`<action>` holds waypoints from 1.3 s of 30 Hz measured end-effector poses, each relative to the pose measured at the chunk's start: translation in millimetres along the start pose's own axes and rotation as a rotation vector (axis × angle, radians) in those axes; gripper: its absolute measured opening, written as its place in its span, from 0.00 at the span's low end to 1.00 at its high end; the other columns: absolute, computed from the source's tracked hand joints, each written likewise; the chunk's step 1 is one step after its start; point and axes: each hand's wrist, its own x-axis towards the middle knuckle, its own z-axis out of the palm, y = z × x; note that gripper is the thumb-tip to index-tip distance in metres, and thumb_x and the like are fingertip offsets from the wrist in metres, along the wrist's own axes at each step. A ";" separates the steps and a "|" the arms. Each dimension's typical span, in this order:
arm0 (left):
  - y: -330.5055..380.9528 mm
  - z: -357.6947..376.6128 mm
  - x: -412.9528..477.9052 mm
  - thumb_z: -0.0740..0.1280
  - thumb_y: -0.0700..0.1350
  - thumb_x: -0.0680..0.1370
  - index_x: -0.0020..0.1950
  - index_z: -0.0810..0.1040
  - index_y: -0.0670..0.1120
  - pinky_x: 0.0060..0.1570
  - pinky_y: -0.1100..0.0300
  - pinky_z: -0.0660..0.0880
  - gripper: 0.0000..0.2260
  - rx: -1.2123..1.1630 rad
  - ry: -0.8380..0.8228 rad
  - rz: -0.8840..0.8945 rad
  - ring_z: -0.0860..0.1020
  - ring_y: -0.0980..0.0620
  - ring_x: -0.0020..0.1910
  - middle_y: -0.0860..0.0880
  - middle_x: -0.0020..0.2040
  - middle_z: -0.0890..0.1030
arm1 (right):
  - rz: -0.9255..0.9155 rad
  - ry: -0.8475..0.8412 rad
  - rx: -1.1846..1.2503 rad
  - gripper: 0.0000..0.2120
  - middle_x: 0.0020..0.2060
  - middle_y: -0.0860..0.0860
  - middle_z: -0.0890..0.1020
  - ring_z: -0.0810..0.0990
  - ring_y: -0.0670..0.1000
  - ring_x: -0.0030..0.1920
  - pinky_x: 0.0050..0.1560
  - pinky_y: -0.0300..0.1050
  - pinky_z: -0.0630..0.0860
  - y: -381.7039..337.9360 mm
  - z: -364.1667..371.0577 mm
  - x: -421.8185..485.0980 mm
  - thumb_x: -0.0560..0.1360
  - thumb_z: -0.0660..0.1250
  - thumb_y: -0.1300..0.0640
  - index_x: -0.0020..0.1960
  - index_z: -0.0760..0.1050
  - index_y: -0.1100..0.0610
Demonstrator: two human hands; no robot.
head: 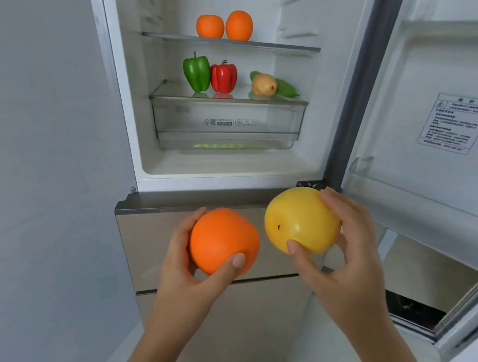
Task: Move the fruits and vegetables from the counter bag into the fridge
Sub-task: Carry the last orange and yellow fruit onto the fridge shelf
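My left hand [188,276] grips an orange [222,238] in front of the fridge's lower drawers. Beside it, my right hand [348,258] holds a larger yellow fruit [299,217], fingers curled round it. The fridge [281,167] stands open above them. Two oranges [224,24] sit on its upper glass shelf [232,42]. On the shelf below stand a green pepper [196,71] and a red pepper [223,77]; right of them lies a pear [263,84] against green vegetables [287,88]. The counter bag is out of view.
A clear crisper drawer [226,125] sits under the lower shelf. The fridge door [447,115] is swung open on the right, with a printed label on its inner face. A grey wall [26,156] runs along the left. Closed drawer fronts [147,239] lie below the open compartment.
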 end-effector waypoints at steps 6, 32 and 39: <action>-20.4 9.0 69.2 0.71 0.60 0.54 0.59 0.68 0.64 0.39 0.69 0.76 0.33 -0.010 0.021 0.044 0.75 0.67 0.51 0.66 0.57 0.71 | -0.022 0.043 -0.038 0.29 0.63 0.51 0.68 0.66 0.39 0.64 0.57 0.36 0.71 41.0 29.9 50.8 0.66 0.68 0.47 0.65 0.64 0.48; 19.2 1.3 388.5 0.73 0.61 0.56 0.59 0.69 0.60 0.37 0.77 0.71 0.32 0.213 0.222 0.486 0.74 0.72 0.47 0.62 0.55 0.73 | -0.381 0.140 -0.013 0.31 0.63 0.50 0.67 0.65 0.42 0.62 0.56 0.27 0.65 145.1 169.0 371.6 0.65 0.68 0.46 0.64 0.68 0.57; 49.6 1.6 448.9 0.75 0.60 0.58 0.58 0.68 0.56 0.37 0.74 0.73 0.33 0.375 0.280 0.505 0.75 0.65 0.46 0.62 0.51 0.73 | -0.409 0.081 0.038 0.31 0.63 0.46 0.68 0.67 0.42 0.61 0.58 0.39 0.68 153.9 163.0 458.2 0.65 0.76 0.58 0.65 0.69 0.55</action>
